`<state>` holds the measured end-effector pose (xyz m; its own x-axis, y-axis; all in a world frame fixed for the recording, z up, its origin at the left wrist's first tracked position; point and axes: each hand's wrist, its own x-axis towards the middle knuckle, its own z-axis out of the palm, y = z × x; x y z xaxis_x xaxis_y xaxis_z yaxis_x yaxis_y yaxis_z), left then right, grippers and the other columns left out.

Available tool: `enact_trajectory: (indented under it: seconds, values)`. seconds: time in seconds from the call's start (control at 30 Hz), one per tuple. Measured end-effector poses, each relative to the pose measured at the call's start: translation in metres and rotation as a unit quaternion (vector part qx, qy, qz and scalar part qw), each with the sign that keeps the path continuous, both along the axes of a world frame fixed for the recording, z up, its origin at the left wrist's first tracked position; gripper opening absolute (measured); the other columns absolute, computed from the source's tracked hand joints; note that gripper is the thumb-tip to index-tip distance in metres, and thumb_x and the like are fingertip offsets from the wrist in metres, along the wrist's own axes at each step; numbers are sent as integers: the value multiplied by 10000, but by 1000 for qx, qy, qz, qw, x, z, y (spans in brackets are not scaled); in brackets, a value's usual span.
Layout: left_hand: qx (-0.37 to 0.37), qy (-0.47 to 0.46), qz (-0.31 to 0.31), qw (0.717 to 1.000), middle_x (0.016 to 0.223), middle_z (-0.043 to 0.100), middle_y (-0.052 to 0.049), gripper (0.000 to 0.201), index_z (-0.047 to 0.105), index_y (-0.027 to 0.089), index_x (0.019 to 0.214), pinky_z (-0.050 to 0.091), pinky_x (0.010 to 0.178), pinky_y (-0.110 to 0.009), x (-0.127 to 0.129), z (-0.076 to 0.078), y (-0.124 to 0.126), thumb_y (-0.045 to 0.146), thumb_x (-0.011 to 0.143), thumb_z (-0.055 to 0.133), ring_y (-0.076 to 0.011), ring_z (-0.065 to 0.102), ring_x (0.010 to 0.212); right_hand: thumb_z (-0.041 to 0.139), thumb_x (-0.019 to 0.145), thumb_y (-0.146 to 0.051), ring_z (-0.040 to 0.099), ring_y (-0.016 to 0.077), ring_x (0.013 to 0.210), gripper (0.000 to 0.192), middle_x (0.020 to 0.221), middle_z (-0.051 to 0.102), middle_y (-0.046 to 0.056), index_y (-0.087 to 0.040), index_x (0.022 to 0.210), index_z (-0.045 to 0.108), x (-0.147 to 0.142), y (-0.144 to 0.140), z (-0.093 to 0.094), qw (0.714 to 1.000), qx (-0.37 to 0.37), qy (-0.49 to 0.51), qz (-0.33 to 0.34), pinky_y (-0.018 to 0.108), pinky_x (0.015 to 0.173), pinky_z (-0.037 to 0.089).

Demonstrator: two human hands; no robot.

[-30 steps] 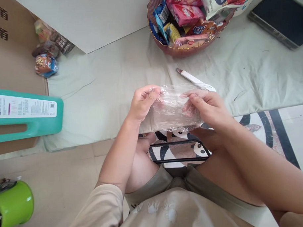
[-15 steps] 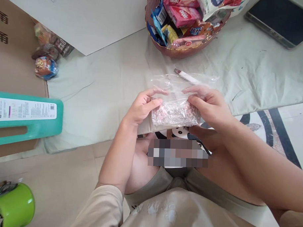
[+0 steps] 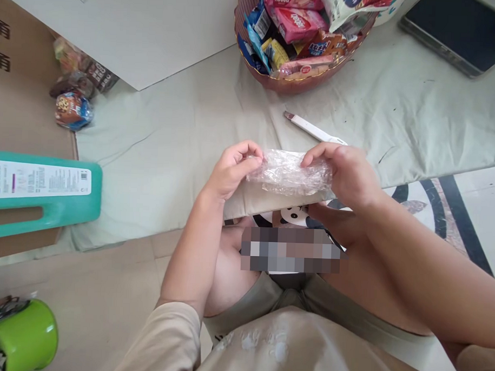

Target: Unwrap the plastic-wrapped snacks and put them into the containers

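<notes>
Clear plastic bag, half a second ago standing open with loose top flap, now being rolled down into tight, narrow bundle around pinkish contents; wrapping looking nearly closed. Left hand pinching bundle's left end, fingers curled shut on film. Right hand gripping right end, fingertips over top, thumb underneath. Bundle spanning gap between both hands, held level just above near edge of pale green cloth, white pen-like tool lying just beyond it, snack basket farther back.
</notes>
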<state>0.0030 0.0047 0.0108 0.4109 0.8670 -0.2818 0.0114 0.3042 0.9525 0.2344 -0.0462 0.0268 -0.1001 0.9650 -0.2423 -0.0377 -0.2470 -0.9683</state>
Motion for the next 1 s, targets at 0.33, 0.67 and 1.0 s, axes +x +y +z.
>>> enact_trajectory:
  seconds: [0.33,0.67,1.0]
  values:
    - [66,19,50,996,977,636,-1,454,659,201,988,495,565,-193,3,-7,1,52,567,573,-70,581,661,826,684,-294,629,159,835,780,1265,595,67,-310,1392,499,0,-2,-18,997,35,-68,13,281,632,535]
    - [163,80,-42,983,1057,692,-20,451,693,250,1102,548,670,-260,11,-4,-4,53,705,607,-132,659,763,764,766,-392,636,174,719,244,799,697,23,-198,893,688,10,-2,1,982,-60,-46,171,284,635,498]
    - [350,174,78,917,1287,643,-91,240,656,238,1133,416,1218,-504,37,15,-21,246,893,652,-318,545,1374,614,814,-293,536,150,653,114,689,597,-8,-196,760,640,-3,-3,1,984,5,-117,137,291,652,419]
